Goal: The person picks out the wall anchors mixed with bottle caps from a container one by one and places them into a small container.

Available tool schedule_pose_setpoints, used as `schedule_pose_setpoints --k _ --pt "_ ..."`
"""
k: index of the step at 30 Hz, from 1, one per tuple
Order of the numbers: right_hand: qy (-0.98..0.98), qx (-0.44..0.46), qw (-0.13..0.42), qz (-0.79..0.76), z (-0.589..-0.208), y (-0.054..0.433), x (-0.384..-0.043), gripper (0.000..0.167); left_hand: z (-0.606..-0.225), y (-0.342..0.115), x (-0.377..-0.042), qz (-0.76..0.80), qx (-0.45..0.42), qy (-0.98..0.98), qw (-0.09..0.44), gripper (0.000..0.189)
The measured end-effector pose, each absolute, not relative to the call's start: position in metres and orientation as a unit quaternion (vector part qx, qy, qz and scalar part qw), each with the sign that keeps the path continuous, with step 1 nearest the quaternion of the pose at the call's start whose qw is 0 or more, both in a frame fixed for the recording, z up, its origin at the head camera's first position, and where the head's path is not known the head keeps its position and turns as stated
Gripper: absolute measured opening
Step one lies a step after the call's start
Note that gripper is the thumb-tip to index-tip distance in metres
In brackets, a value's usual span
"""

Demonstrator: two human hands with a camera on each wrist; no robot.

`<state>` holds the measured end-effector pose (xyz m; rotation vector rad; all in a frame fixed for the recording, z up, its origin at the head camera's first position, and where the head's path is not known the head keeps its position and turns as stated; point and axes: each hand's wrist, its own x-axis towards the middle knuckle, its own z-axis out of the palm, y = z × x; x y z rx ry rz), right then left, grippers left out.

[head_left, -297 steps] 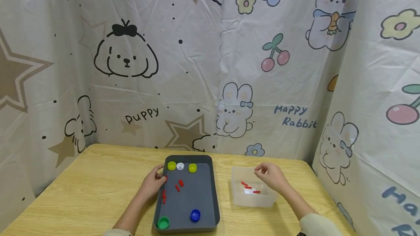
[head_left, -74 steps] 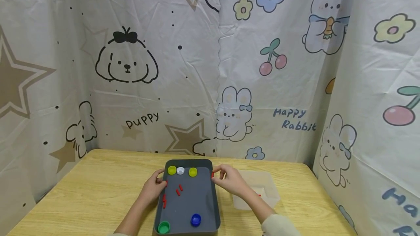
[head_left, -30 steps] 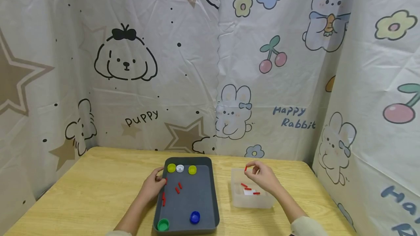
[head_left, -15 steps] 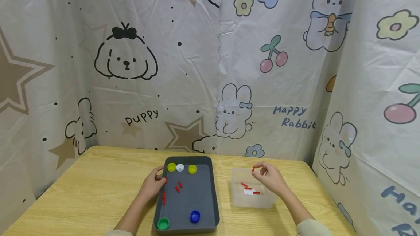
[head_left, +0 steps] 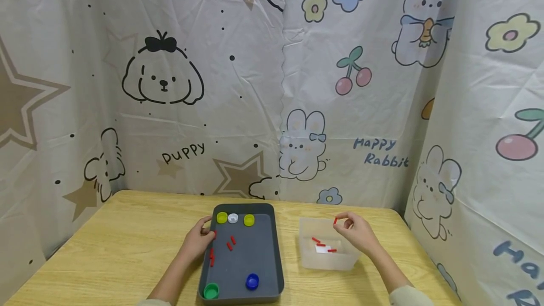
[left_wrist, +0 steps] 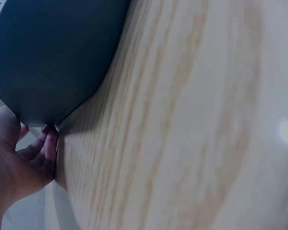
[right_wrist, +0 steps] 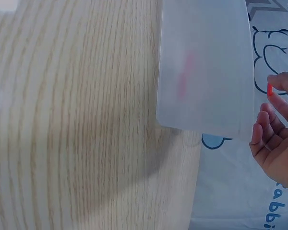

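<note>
My right hand (head_left: 357, 233) pinches a small red stick (head_left: 335, 220) between thumb and fingertips, above the far right part of the clear plastic box (head_left: 327, 264). In the right wrist view the red stick (right_wrist: 270, 89) stands upright in the pinch, beyond the box's wall. Inside the box lie several red sticks (head_left: 320, 245) near a white patch. My left hand (head_left: 199, 239) grips the left rim of the dark grey tray (head_left: 259, 259), thumb on the inside, a bit of red at its tip. Several red sticks (head_left: 229, 246) lie in the tray. The left wrist view shows fingers (left_wrist: 49, 148) at the tray's underside.
Two yellow caps (head_left: 249, 220) and a white cap (head_left: 233, 218) sit along the tray's far end. A green cap (head_left: 211, 291) and a blue cap (head_left: 252, 281) are at its near end. Bare wood table (head_left: 127, 244) separates tray and box. A printed curtain (head_left: 246, 107) hangs behind.
From the tray's right edge my right hand has carried the red stick over to the box, then drifted further right. One fewer red stick shows mid-tray. My left hand stays on the rim.
</note>
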<state>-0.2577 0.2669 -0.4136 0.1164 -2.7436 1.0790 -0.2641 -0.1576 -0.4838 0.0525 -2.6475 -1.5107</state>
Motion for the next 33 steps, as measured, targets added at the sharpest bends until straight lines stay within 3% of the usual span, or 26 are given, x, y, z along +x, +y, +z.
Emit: schedule_pose_setpoints --k 33 --pt "-0.931 0.028 0.084 0.355 -0.419 0.278 -0.256 0.031 -0.483 -0.158 -0.264 -0.497 0.011 -0.867 0.046 0.053"
